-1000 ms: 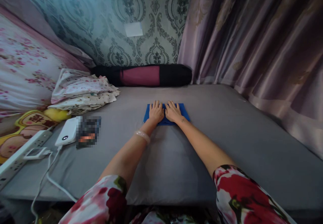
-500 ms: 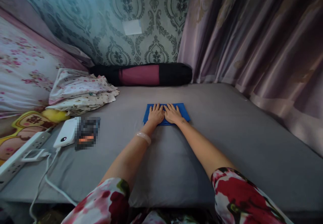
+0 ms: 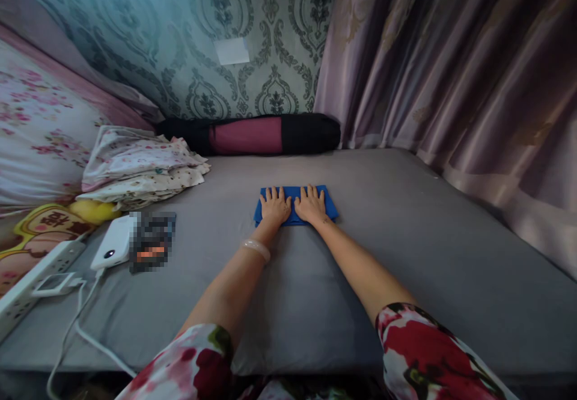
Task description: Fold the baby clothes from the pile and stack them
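A folded blue cloth (image 3: 292, 198) lies flat on the grey-sheeted surface (image 3: 288, 304). My left hand (image 3: 274, 206) presses on its left half, palm down with the fingers spread. On the right half rests my right hand (image 3: 311, 205), also flat with fingers apart. A narrow strip of blue shows between the two thumbs. Both hands cover much of the cloth, so its folds underneath are hidden. A pale bangle (image 3: 256, 248) circles my left wrist.
Left of me are a white power strip (image 3: 40, 286), a white power bank (image 3: 115, 242) with a cable, and a blurred-out item (image 3: 153, 240). Folded floral fabric (image 3: 144, 165) lies behind them. A black and maroon roll (image 3: 247, 135) sits against the wall; curtains (image 3: 428, 75) hang at right.
My hands have slid apart sideways on the cloth, the left one to the left and the right one slightly to the right. The camera view has shifted a little.
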Tool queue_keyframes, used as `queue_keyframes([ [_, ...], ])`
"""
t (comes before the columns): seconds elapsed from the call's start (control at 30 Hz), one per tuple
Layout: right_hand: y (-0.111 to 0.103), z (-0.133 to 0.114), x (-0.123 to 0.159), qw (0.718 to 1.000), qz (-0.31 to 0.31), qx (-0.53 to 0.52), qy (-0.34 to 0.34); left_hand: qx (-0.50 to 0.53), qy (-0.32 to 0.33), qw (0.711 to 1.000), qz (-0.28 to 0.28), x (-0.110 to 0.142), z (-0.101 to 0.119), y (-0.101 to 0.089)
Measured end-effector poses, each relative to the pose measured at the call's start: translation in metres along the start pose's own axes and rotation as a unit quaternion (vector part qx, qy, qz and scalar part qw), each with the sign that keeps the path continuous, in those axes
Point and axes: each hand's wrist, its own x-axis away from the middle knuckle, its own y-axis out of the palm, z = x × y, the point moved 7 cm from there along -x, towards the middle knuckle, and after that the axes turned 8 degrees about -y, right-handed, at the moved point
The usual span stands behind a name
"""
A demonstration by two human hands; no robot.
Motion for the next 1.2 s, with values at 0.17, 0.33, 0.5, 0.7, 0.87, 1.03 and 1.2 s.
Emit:
queue_keyframes([
  [0.17,0.006,0.002,-0.003,1.000,-0.029,-0.004,0.002,-0.006,0.003,1.000,0.000,-0.001,0.000,0.002],
  [0.33,0.006,0.004,-0.005,0.998,-0.056,-0.013,0.005,-0.002,0.010,1.000,-0.008,-0.005,-0.001,0.002],
  [0.5,-0.007,0.017,-0.005,0.995,-0.088,-0.036,-0.032,0.025,0.038,0.998,-0.032,-0.012,-0.015,-0.005],
  [0.7,-0.016,0.041,0.006,0.995,-0.087,-0.025,-0.047,0.019,0.039,0.999,-0.016,-0.011,-0.042,-0.009],
  [0.87,-0.004,0.048,0.011,0.994,-0.103,-0.023,-0.034,0.044,0.039,0.997,-0.048,-0.011,-0.049,0.009],
  [1.03,-0.004,0.048,0.011,0.994,-0.099,-0.028,-0.035,0.052,0.038,0.997,-0.051,-0.014,-0.050,0.014],
  [1.2,-0.005,0.047,0.012,0.993,-0.110,-0.023,-0.033,0.033,0.044,0.997,-0.061,-0.015,-0.049,0.011],
])
